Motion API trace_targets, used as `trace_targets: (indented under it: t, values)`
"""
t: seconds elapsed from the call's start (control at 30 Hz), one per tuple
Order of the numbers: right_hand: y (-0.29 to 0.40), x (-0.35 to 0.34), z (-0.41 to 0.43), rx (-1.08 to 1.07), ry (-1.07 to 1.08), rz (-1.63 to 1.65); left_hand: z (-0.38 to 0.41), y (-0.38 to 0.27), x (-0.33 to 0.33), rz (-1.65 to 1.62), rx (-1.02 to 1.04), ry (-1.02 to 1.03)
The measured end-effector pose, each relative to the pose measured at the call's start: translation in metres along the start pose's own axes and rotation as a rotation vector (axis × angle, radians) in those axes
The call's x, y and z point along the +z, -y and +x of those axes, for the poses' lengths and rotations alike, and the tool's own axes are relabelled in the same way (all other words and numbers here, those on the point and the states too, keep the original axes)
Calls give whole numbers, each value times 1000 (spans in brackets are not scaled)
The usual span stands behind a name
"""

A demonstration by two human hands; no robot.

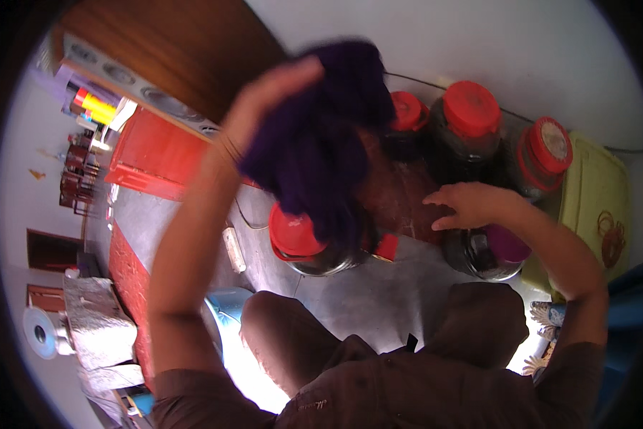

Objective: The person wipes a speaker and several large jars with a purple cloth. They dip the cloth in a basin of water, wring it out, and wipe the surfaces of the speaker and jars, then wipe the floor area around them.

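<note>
My left hand (270,91), blurred, is raised and holds a dark purple cloth (316,150). The cloth hangs in loose folds over a reddish-brown surface (404,198) and hides part of a red-lidded glass jar (294,233). My right hand (474,204) holds nothing and its fingers are apart. Below it stands a glass jar with a purple lid (506,245); whether the hand touches it I cannot tell. Along the wall are three more jars, with a small red lid (407,110), a large red lid (471,107) and a worn red lid (548,147). A small red piece (387,246) lies nearby.
A wooden loudspeaker cabinet (187,53) stands at upper left, beside a red box-like piece (158,153). A yellow-green container (589,182) on the right bears a coil of reddish bands (610,241). A white strip (234,249) and a blue tub (227,303) are left of my knees.
</note>
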State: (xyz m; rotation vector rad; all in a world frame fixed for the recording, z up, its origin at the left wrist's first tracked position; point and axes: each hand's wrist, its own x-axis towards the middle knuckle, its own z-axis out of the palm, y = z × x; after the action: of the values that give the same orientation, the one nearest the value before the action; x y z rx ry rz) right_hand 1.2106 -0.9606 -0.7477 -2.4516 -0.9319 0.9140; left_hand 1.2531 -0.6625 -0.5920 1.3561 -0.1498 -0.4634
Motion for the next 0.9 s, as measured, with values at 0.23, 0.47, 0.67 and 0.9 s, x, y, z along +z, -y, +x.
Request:
trace_targets:
  t: [0.23, 0.47, 0.67, 0.9]
  values:
    - [-46, -19, 22, 51, 170, 7, 121, -25, -1, 1010, -633, 112]
    - [-32, -48, 73, -66, 50, 97, 83, 26, -84, 1333, -683, 63]
    - [76, 11, 137, -625, -324, 189, -12, 70, -202, 844, -626, -261]
    - [137, 35, 198, -492, -388, 390, -113, 246, -291, 160, -1008, -235]
